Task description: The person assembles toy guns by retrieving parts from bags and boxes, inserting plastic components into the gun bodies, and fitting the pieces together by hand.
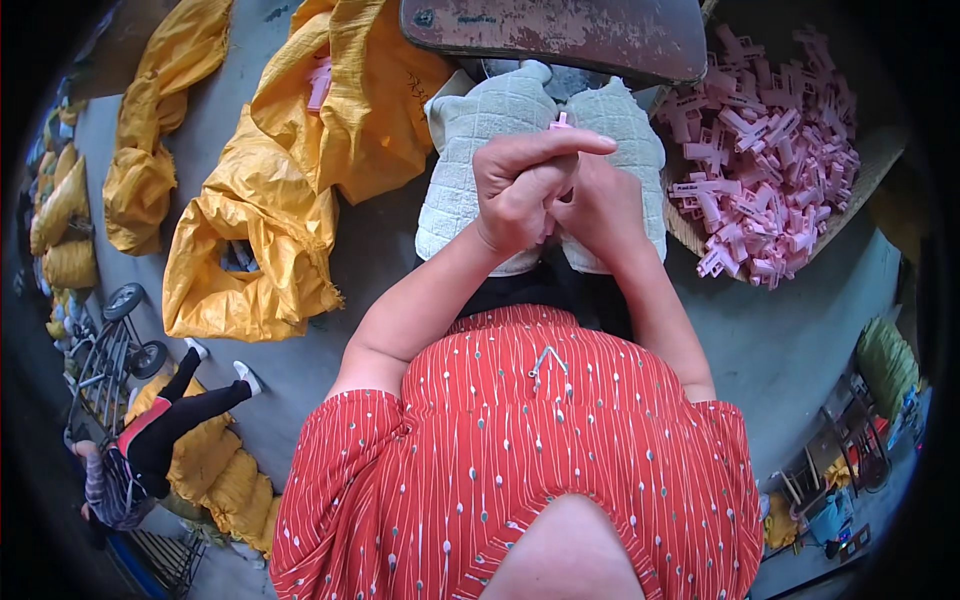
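Note:
My left hand and my right hand are pressed together over my lap, both closed around a small pink plastic part whose tip sticks out above my fingers. Most of the part is hidden inside my hands. A pale quilted cloth covers my knees under the hands. To the right, a shallow basket holds a heap of several pink plastic parts.
A worn dark board lies just beyond my knees. Open yellow woven sacks lie on the grey floor at left, one with pink parts inside. Another person is at lower left beside a wheeled trolley and filled yellow sacks.

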The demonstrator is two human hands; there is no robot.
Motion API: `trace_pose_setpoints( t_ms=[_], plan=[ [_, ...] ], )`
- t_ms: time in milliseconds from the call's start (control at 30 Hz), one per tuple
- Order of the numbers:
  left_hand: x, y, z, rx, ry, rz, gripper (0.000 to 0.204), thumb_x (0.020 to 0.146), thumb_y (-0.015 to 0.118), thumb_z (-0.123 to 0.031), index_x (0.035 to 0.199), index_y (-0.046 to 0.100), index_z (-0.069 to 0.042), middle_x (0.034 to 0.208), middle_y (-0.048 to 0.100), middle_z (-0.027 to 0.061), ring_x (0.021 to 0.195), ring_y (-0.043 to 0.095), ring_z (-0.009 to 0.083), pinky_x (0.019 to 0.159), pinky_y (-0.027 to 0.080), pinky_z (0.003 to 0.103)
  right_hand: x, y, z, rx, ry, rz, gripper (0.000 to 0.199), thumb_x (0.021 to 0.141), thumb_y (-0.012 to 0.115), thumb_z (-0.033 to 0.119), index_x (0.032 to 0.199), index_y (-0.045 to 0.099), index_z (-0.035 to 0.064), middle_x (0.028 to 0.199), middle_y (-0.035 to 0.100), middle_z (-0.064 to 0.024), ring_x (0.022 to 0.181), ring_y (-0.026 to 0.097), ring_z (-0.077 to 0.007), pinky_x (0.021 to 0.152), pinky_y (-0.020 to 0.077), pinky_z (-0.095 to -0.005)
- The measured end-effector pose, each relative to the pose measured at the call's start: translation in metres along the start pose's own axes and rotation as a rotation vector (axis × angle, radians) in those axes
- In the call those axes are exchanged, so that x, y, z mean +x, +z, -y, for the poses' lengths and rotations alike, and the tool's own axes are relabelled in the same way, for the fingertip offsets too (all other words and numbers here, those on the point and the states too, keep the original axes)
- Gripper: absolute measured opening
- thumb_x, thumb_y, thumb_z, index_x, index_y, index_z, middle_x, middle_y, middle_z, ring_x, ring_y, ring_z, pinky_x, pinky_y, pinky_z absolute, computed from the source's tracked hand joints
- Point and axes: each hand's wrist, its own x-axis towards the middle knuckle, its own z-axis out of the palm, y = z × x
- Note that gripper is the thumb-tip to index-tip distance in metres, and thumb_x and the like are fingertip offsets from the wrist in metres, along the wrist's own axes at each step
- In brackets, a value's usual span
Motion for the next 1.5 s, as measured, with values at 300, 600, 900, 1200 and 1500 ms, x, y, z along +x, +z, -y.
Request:
trace_pose_setpoints(
  t_ms=[300, 600, 900, 1200, 1500],
  plan=[
    [-0.002, 0.002, -0.002, 0.074, 0.052, 0.029, 0.038, 0.084, 0.044, 0.002, 0.111, 0.069, 0.010, 0.055, 0.041, -0.0051, 0.049, 0.032, 0.0033, 0.049, 0.027, 0.023, 0.002, -0.003, 0.004, 0.004, 0.025, 0.023, 0.042, 0.071, 0.077, 0.029, 0.103, 0.062, 0.0081, 0.091, 0.067, -0.0090, 0.073, 0.068, -0.0323, 0.060, 0.0543, -0.0436],
    [-0.002, 0.000, -0.006, 0.121, 0.058, 0.012, 0.036, 0.085, 0.043, 0.001, 0.111, 0.068, 0.011, 0.055, 0.040, -0.0046, 0.049, 0.033, 0.0042, 0.049, 0.027, 0.023, 0.002, -0.008, 0.005, 0.035, -0.006, -0.010, 0.049, 0.070, 0.080, 0.030, 0.111, 0.062, 0.0101, 0.093, 0.067, -0.0087, 0.074, 0.068, -0.0315, 0.061, 0.0546, -0.0426],
    [-0.001, -0.007, -0.005, 0.028, 0.061, -0.054, 0.035, 0.086, 0.043, 0.003, 0.111, 0.064, 0.013, 0.056, 0.037, -0.0042, 0.049, 0.029, 0.0052, 0.048, 0.025, 0.024, 0.002, -0.001, 0.003, 0.063, 0.000, -0.016, 0.050, 0.070, 0.080, 0.030, 0.112, 0.061, 0.0097, 0.092, 0.065, -0.0083, 0.073, 0.068, -0.0311, 0.060, 0.0540, -0.0424],
    [-0.013, -0.006, 0.004, 0.169, -0.240, -0.016, 0.035, 0.078, 0.049, -0.003, 0.102, 0.073, 0.004, 0.074, 0.068, 0.0062, 0.060, 0.062, 0.0106, 0.059, 0.047, 0.024, 0.001, 0.002, -0.008, 0.082, 0.006, 0.065, 0.039, 0.072, 0.076, 0.023, 0.107, 0.063, 0.0123, 0.098, 0.068, -0.0095, 0.079, 0.068, -0.0347, 0.065, 0.0535, -0.0451],
    [-0.001, 0.003, 0.014, 0.168, 0.169, 0.051, 0.030, 0.075, 0.054, 0.002, 0.096, 0.076, 0.000, 0.070, 0.067, 0.0102, 0.064, 0.066, 0.0207, 0.064, 0.051, 0.030, 0.016, 0.014, -0.001, 0.046, -0.095, -0.048, 0.033, 0.073, 0.074, 0.020, 0.103, 0.065, 0.0089, 0.091, 0.066, -0.0140, 0.080, 0.066, -0.0372, 0.065, 0.0508, -0.0458]
  ],
)
